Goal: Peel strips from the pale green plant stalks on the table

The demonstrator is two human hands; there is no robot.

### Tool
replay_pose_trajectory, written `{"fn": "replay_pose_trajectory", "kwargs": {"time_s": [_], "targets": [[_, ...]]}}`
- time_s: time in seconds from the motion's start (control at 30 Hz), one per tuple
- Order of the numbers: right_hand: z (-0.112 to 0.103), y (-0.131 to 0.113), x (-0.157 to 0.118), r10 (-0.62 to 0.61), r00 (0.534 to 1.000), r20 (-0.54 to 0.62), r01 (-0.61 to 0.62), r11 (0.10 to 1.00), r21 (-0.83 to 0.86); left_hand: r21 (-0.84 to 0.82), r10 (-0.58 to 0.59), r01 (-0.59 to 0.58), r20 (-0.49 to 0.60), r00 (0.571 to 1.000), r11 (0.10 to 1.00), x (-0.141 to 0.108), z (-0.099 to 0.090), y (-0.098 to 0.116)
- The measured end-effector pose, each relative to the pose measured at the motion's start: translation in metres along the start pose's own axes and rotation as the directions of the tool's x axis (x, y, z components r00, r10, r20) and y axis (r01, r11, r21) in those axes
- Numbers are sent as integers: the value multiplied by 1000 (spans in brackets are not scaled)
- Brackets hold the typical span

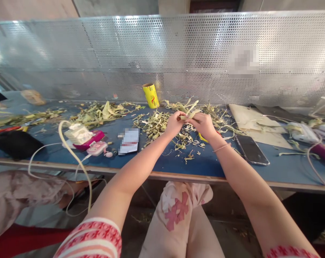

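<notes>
Above a heap of dried greenish plant scraps (151,125), my two hands meet at the fingertips. My left hand (174,123) is closed, pinching one side of a pale green leaf strip (192,106). From the other side my right hand (205,124) grips the same strip, its fingers bent around it. One end of the strip sticks up past my fingers; the part between the fingertips is partly hidden. Under my right hand, part of a yellow and red object (202,137) shows, mostly covered, and I cannot make out what it is.
A yellow cardboard tube (151,96) stands behind the heap, before a perforated metal screen (125,53). Phones lie left (129,142) and right (252,149). Chargers with cables (83,138) sit left, beside another leaf pile (100,113). Brown paper (256,125) lies right. Someone's leg (19,197) is at left.
</notes>
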State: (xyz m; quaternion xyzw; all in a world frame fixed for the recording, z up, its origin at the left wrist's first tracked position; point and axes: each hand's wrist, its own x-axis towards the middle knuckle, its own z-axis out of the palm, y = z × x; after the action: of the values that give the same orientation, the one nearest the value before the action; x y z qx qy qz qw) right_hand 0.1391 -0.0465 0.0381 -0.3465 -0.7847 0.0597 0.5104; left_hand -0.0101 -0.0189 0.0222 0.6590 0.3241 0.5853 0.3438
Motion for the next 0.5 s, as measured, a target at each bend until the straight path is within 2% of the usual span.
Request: {"fn": "replay_pose_trajectory", "kwargs": {"time_s": [0.1, 0.2, 0.37, 0.5], "targets": [[1, 1, 1, 99, 994, -46, -100, 995, -22, -31, 30, -29, 42, 999, 999, -1, 2, -1], [3, 3, 2, 196, 977, -80, -193, 980, 40, -67, 31, -25, 80, 996, 997, -1, 3, -3], [7, 9, 2, 285, 948, -144, -264, 953, 148, -174, 85, -52, 186, 979, 983, -2, 3, -3], [9, 9, 2, 274, 944, -183, -254, 959, 123, -87, 84, -74, 127, 988, 993, -2, 6, -6]]}}
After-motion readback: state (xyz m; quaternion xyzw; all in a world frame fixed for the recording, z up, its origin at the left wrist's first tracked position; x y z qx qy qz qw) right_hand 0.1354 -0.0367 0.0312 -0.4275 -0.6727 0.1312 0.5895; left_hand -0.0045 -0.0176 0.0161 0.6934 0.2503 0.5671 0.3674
